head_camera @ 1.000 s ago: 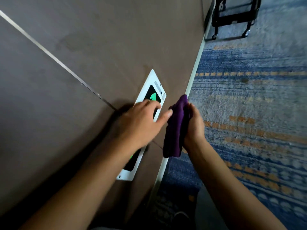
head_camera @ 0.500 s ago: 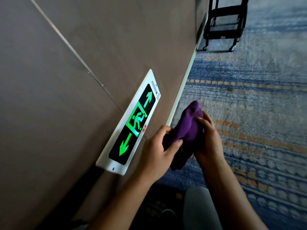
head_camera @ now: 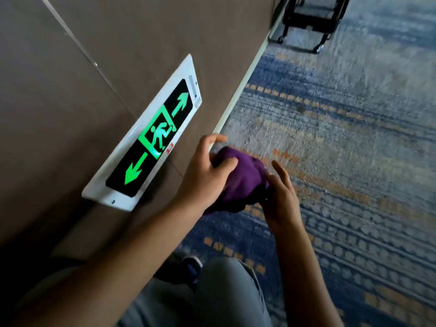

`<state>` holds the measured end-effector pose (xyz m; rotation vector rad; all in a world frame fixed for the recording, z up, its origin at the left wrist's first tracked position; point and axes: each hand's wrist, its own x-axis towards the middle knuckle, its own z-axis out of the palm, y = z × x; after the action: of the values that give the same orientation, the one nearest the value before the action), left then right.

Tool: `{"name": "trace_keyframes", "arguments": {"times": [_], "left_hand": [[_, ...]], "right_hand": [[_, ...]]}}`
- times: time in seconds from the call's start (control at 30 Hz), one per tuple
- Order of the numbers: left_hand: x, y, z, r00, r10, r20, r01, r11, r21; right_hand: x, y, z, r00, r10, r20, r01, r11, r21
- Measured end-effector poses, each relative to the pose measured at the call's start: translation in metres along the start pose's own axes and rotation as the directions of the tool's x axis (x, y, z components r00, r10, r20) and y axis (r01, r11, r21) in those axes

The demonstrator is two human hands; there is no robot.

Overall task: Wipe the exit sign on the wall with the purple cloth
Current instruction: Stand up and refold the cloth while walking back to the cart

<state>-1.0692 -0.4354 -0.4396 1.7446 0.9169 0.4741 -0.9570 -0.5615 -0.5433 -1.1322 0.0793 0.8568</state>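
Fingers of the left hand (head_camera: 207,171) curl round the near side of the cloth (head_camera: 243,180), thumb pressed across its top and the index lifted a little clear, so the grip is a loose clasp rather than a tight fist. The right hand (head_camera: 280,197) cups the cloth from the other side; its fingers are mostly straight and a little spread, touching the fabric, though how far its thumb wraps under is hidden by the bundle. The cloth itself is bunched into a dark purple wad between the two hands, held off the wall, just beside the lower edge of the sign (head_camera: 148,140) and above the carpet (head_camera: 342,138). The sign, a white frame with a black face and lit green arrows and running figure, sits low on the wall (head_camera: 118,43), its whole face uncovered. The step in hand looks like readying the cloth, so it pays to fold it into a flat pad with a clean face outward and settle it in one hand. Then the wipe should run along the sign's length, corner to corner, with light even pressure. A black trolley (head_camera: 311,17) stands well apart by the skirting.
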Motion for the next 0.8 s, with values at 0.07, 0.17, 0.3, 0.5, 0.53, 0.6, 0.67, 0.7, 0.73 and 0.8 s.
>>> {"name": "trace_keyframes", "arguments": {"times": [0.07, 0.17, 0.3, 0.5, 0.53, 0.6, 0.67, 0.7, 0.73, 0.8], "left_hand": [[0.005, 0.015, 0.018, 0.996, 0.087, 0.010, -0.087, 0.996, 0.037], [0.004, 0.035, 0.039, 0.996, 0.075, 0.054, -0.074, 0.997, -0.028], [-0.017, 0.060, 0.044, 0.985, 0.026, 0.171, -0.011, 0.996, -0.088], [-0.077, 0.115, 0.027, 0.932, -0.074, 0.355, 0.167, 0.957, -0.239], [-0.086, 0.128, 0.024, 0.921, -0.084, 0.380, 0.193, 0.946, -0.260], [-0.105, 0.160, 0.016, 0.897, -0.102, 0.430, 0.249, 0.920, -0.301], [-0.121, 0.191, 0.008, 0.880, -0.113, 0.462, 0.279, 0.909, -0.309], [-0.128, 0.208, 0.003, 0.873, -0.118, 0.474, 0.291, 0.906, -0.309], [-0.136, 0.226, -0.002, 0.868, -0.122, 0.482, 0.303, 0.899, -0.317], [-0.148, 0.260, -0.012, 0.864, -0.123, 0.488, 0.320, 0.882, -0.346]], "right_hand": [[-0.016, -0.004, -0.015, 0.999, 0.042, -0.014, -0.041, 0.998, 0.057], [-0.046, -0.035, -0.032, 0.996, 0.018, -0.083, -0.015, 0.999, 0.035], [-0.090, -0.084, -0.055, 0.989, -0.035, -0.144, 0.023, 0.996, -0.081], [-0.173, -0.146, -0.072, 0.992, -0.021, -0.123, -0.012, 0.964, -0.266], [-0.184, -0.155, -0.071, 0.992, -0.015, -0.126, -0.021, 0.961, -0.275], [-0.211, -0.175, -0.064, 0.992, 0.001, -0.129, -0.037, 0.959, -0.283], [-0.239, -0.196, -0.057, 0.991, 0.013, -0.132, -0.050, 0.959, -0.281], [-0.253, -0.209, -0.053, 0.990, 0.017, -0.138, -0.055, 0.961, -0.272], [-0.267, -0.224, -0.048, 0.989, 0.019, -0.144, -0.057, 0.964, -0.261], [-0.292, -0.249, -0.037, 0.990, 0.033, -0.137, -0.066, 0.969, -0.240]]}}
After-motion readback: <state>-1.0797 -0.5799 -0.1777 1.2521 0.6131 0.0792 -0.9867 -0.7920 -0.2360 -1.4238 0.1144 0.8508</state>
